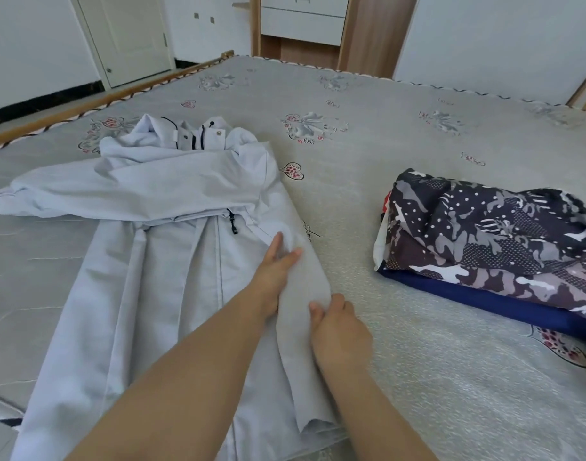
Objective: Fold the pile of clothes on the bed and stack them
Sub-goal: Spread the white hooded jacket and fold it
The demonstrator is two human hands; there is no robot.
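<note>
A pale grey jacket [158,247] is laid front-up on the bed [384,201], collar toward the far edge and hem toward the viewer. One sleeve [95,191] is folded across the chest and ends at the left side of the bed. The other sleeve [304,284] is laid lengthwise along the jacket's right edge, and it is between the two hands that this strip of fabric is found. The left hand [275,274] is placed on the inner side of the sleeve, fingers extended and nearly flat, with the thumb pressed onto the cloth from above; a shallow fold is pinched between thumb and fingers. The right hand [338,327] is set on the outer side, nearer the viewer, fingers curled under and closed on the sleeve's edge, thumb on top. The fabric is thus contacted by both hands, the cuff end lying free below the right forearm. Well apart to the right, a folded stack [491,247] is seen: a dark patterned garment resting on a navy one [477,294], with red and white edges showing at the stack's left end.
</note>
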